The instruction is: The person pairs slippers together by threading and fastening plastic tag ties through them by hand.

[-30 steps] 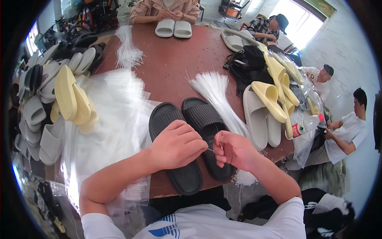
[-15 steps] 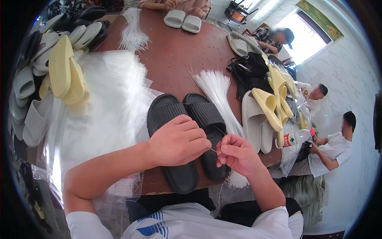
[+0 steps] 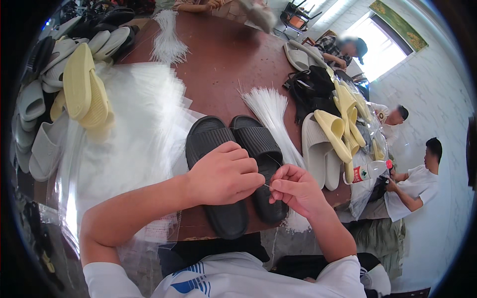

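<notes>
Pair of black slides [image 3: 238, 164]: matte foam, ribbed straps, rounded toes. They lie side by side and touching on the brown table [image 3: 223, 64], near its front edge. Long axes run from front edge to far side, toes away from the person, leaning slightly left.

Left hand [image 3: 226, 174] rests over the middle of the pair, fingers curled, thumb and forefinger pinched at a thin clear strand [image 3: 267, 186]. Right hand [image 3: 293, 188] sits just beside it over the right slide's heel, fingertips also pinched on the strand. The strand is fine and short; what it attaches to is too small to tell.

White strand bundle [image 3: 271, 109]: stiff thin plastic filaments, fanned, lying just right of the slides, running the same way. A second bundle [image 3: 168, 42] lies on the far side of the table.

Clear plastic bags [image 3: 129, 134]: glossy, stacked flat left of the slides.

Yellow slides [image 3: 82, 89] and grey ones [image 3: 32, 104] piled at left; yellow and white slides [image 3: 338, 129] at right, a bottle [image 3: 370, 172] beside them.
</notes>
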{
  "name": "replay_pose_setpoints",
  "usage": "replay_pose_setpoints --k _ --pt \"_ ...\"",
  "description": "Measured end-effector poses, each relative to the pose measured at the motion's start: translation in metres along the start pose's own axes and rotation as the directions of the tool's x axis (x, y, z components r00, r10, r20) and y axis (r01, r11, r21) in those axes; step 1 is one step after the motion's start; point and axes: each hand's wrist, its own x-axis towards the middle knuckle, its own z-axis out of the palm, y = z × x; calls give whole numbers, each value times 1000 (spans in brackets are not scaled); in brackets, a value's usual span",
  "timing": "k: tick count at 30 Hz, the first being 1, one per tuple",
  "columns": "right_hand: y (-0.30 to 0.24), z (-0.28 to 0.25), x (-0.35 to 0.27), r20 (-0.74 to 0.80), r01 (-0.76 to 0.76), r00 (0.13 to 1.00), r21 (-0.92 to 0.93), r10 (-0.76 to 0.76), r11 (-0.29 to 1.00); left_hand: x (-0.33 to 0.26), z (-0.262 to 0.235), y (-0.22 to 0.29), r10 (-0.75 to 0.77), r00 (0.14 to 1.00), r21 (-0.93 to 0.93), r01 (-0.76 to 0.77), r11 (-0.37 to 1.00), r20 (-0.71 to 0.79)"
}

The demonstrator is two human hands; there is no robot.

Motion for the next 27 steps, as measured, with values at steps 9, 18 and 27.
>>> replay_pose_setpoints --k 9,18,27 --pt "2 18 7 -163 179 958 -303 -236 936 6 5 2 -64 998 31 65 997 -20" --pt "0 29 17 -160 258 937 -289 -312 922 11 -4 0 -101 995 43 101 994 1" --pt "-27 2 -5 -158 166 942 -552 -298 817 62 -34 13 -70 980 -73 57 996 -185"
